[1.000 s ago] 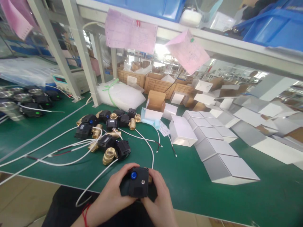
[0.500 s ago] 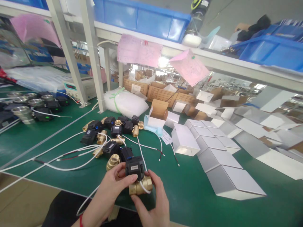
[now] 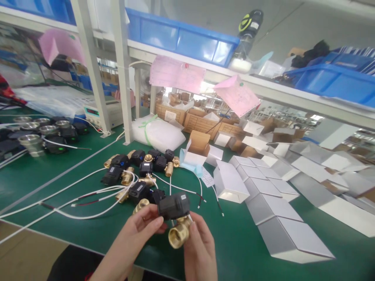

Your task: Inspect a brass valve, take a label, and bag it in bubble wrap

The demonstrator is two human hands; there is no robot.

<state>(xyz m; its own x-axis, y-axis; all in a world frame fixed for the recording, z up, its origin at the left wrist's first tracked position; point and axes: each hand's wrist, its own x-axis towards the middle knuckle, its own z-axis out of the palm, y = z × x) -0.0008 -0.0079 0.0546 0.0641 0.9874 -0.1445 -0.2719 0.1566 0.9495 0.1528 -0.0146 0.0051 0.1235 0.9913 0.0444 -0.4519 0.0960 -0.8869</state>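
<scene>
Between my two hands, just over the front of the green bench, is a motorized ball valve (image 3: 175, 208) with a black actuator housing and a brass body. My left hand (image 3: 143, 226) is closed on the housing's left end, thumb in front. My right hand (image 3: 200, 242) grips the valve's right side by the brass body, whose round threaded opening faces me. A small label shows on the housing's top. Behind my left hand, another brass valve (image 3: 141, 206) lies partly covered. Several similar valves (image 3: 146, 168) with white cables are grouped beyond it.
White boxes (image 3: 281, 230) stand in rows to the right, beside flattened cartons. An open box (image 3: 197, 150) and a white foam bag (image 3: 158, 134) sit further back. Steel-coloured valves (image 3: 31, 142) lie at far left. Shelf posts (image 3: 120, 78) rise from the bench (image 3: 234, 242).
The valve has been turned in my hands: its brass opening, which faced sideways, now points toward me. My right hand has shifted along the brass body. The camera view has tilted slightly upward.
</scene>
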